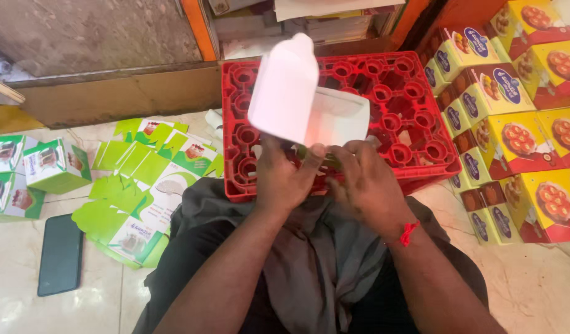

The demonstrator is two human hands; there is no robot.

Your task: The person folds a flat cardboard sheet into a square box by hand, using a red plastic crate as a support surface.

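Over the red crate [421, 139], which served as a work surface across the lap, both hands were closed on one unfolded carton [297, 99]. Left hand [283, 179] pinched its lower edge, white inner face turned up toward the camera and one flap raised; right hand [366, 182] gripped the same edge just beside it, fingers bent over a crease, apparently to steady the fold. Flat green blanks [136, 185] lay fanned on the floor at the left, within reach. Made-up green boxes [31, 170] stood further left, and a phone [60, 253] lay near them. Yellow boxes [520, 124] were stacked at the right.
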